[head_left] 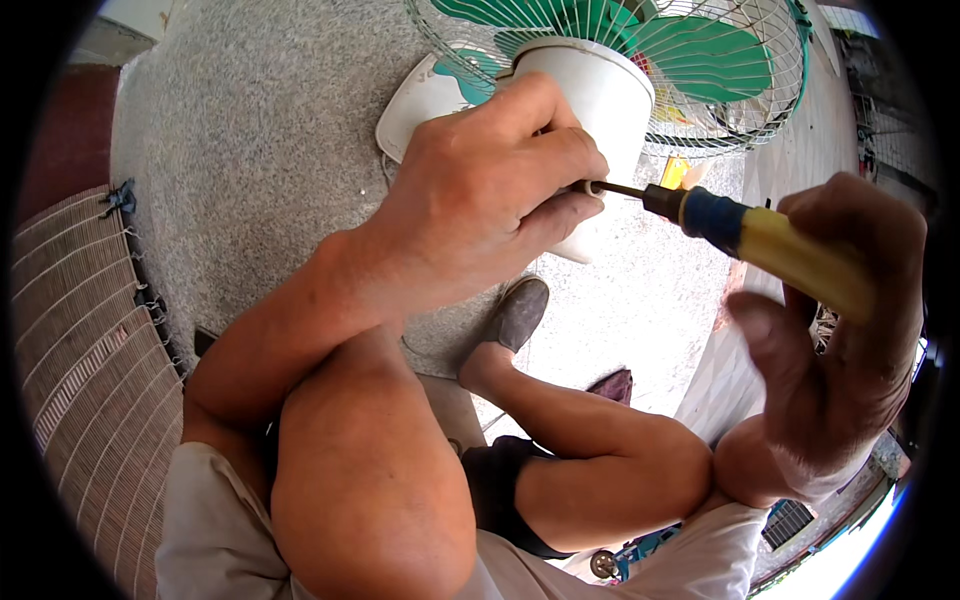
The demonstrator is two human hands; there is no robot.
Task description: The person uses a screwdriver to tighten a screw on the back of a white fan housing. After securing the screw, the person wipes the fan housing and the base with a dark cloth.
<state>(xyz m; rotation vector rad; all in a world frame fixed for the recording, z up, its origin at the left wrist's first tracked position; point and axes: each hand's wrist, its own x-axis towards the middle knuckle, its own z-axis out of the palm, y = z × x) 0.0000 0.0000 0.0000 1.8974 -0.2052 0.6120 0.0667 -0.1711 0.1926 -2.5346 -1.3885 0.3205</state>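
Observation:
A white fan housing (590,90) stands in front of me, with green blades (710,58) behind a wire guard (790,110). Against the housing, my left hand (480,185) is closed, its thumb and forefinger pinching a small pale round-ended part (592,187). The thin dark shaft of a screwdriver (715,222) runs to that part, its tip hidden there. My right hand (845,330) has its fingers curled round the screwdriver's yellow handle, at the end away from the blue band. The right thumb stands off the handle.
The fan's white base (420,105) lies beyond my left hand on the speckled floor (250,110). A slatted mat (90,380) is at the left. My bent knees (375,480) sit below my hands, and a dark shoe (520,312) rests below the housing.

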